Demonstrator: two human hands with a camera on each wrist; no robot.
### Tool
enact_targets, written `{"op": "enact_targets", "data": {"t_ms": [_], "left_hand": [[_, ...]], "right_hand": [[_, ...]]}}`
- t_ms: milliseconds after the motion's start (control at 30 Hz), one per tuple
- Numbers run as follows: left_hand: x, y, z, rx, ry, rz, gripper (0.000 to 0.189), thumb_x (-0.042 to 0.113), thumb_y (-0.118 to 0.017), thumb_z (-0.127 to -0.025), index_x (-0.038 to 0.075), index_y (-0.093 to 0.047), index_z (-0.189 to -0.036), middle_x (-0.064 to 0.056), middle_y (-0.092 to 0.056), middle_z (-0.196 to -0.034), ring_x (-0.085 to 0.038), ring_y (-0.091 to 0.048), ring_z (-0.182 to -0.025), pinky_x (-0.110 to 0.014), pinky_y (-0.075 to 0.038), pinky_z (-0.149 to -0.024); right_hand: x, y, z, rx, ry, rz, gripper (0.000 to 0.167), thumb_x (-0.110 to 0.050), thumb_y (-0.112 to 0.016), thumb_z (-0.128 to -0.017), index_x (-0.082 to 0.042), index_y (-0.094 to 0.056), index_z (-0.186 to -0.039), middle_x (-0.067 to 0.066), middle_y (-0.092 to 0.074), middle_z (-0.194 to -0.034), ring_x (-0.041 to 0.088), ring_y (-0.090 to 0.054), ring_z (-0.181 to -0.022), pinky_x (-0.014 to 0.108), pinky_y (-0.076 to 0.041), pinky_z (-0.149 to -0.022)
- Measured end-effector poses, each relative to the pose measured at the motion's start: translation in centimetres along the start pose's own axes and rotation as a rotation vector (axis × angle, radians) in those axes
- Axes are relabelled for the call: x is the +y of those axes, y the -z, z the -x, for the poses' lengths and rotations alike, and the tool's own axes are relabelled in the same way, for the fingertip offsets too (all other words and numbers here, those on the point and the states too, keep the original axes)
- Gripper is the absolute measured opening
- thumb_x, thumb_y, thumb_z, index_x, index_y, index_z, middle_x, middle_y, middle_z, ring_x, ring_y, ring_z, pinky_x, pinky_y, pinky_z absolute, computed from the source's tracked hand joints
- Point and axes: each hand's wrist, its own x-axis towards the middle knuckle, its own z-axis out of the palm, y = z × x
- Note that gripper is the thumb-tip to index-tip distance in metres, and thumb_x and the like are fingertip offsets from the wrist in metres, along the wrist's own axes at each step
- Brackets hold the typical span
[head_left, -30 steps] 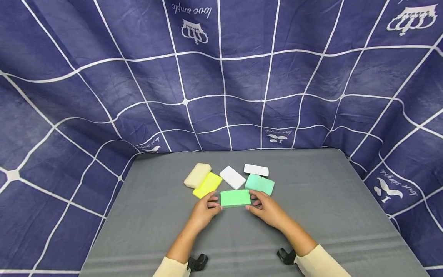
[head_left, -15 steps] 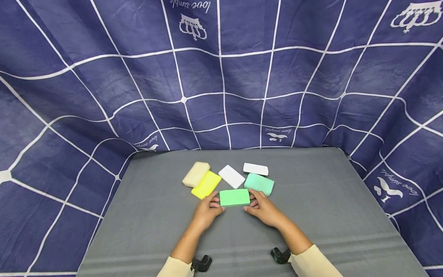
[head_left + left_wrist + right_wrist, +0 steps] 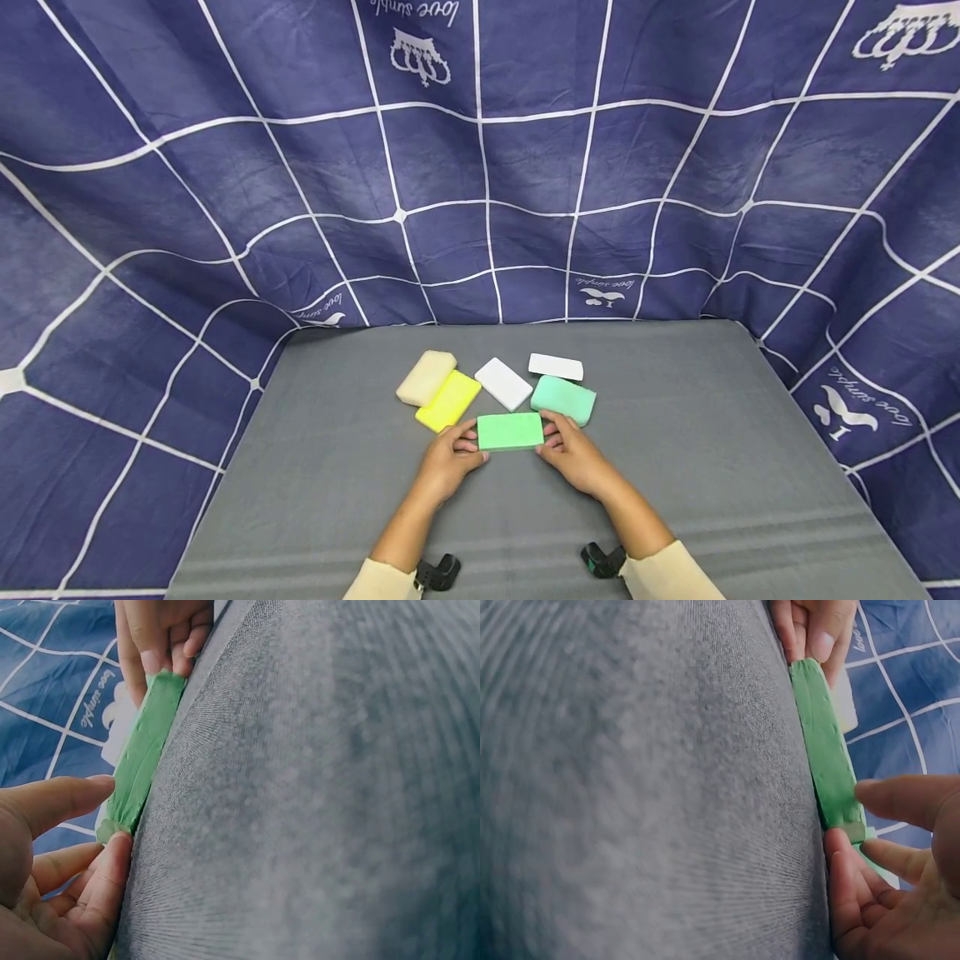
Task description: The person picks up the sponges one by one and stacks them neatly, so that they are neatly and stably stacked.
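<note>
A bright green rectangular block (image 3: pixel 510 432), with small creases on its near side, lies near the middle of the grey surface. My left hand (image 3: pixel 445 463) holds its left end, and my right hand (image 3: pixel 578 457) holds its right end. In the left wrist view, the left thumb (image 3: pixel 71 801) touches the block's side while curled fingers sit at its end. The right wrist view shows the right thumb (image 3: pixel 900 796) against the block (image 3: pixel 825 742) in the same way. The block's far side is hidden there.
Behind the green block lie a cream block (image 3: pixel 427 377), a yellow block (image 3: pixel 448 402) touching it, a tilted white block (image 3: pixel 503 383), a second white block (image 3: pixel 556 367) and a teal block (image 3: pixel 564 398). A blue curtain with white lines (image 3: pixel 525 167) borders the grey surface (image 3: pixel 675 433).
Both hands stay at the ends of the green block, fingers drawn slightly closer around it. My right forearm has shifted a little to the left. The other blocks keep their places.
</note>
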Motion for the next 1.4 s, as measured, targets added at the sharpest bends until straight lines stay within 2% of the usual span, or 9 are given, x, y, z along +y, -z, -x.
{"op": "enact_targets", "data": {"t_ms": [467,667,967,1133,1400], "left_hand": [[-0.2,0.1,0.0,0.018,-0.015,0.016,0.062,0.002,-0.079,-0.082,0.002,-0.058,-0.140,-0.017,-0.062,-0.111,-0.024,-0.066,-0.097,-0.017,-0.051,-0.074],[-0.2,0.2,0.0,0.020,-0.023,-0.013,0.058,0.003,-0.079,-0.084,0.004,-0.061,-0.138,-0.016,-0.063,-0.110,-0.022,-0.066,-0.096,-0.018,-0.051,-0.074],[-0.1,0.2,0.0,0.015,-0.027,-0.028,0.057,0.004,-0.079,-0.084,0.004,-0.061,-0.138,-0.014,-0.064,-0.108,-0.019,-0.066,-0.094,-0.018,-0.051,-0.074],[-0.1,0.2,-0.1,0.016,-0.018,-0.019,0.057,0.005,-0.079,-0.083,0.004,-0.061,-0.138,-0.014,-0.064,-0.109,-0.019,-0.066,-0.094,-0.018,-0.050,-0.074],[-0.3,0.1,-0.1,0.019,-0.017,-0.014,0.057,0.004,-0.080,-0.083,0.005,-0.062,-0.137,-0.013,-0.064,-0.108,-0.019,-0.066,-0.094,-0.018,-0.050,-0.074]], "right_hand": [[-0.1,-0.3,0.3,0.030,0.005,0.019,0.051,-0.001,-0.067,-0.092,-0.003,-0.052,-0.141,0.009,-0.057,-0.111,0.012,-0.056,-0.093,0.023,-0.050,-0.082],[-0.1,-0.6,0.4,0.048,0.009,0.029,0.051,-0.001,-0.067,-0.092,-0.002,-0.052,-0.141,0.009,-0.058,-0.110,0.010,-0.056,-0.092,0.022,-0.050,-0.083],[-0.7,0.2,0.7,0.041,-0.067,-0.084,0.052,-0.008,-0.069,-0.094,-0.003,-0.052,-0.142,0.014,-0.061,-0.120,0.016,-0.061,-0.101,0.023,-0.052,-0.084],[-1.0,1.1,0.7,0.052,-0.015,-0.103,0.044,-0.010,-0.067,-0.097,-0.005,-0.056,-0.139,0.014,-0.061,-0.124,0.018,-0.061,-0.107,0.021,-0.052,-0.087],[-1.5,2.9,0.3,0.159,0.096,-0.127,0.040,-0.010,-0.065,-0.098,-0.004,-0.058,-0.137,0.018,-0.064,-0.123,0.011,-0.063,-0.103,0.020,-0.053,-0.083]]}}
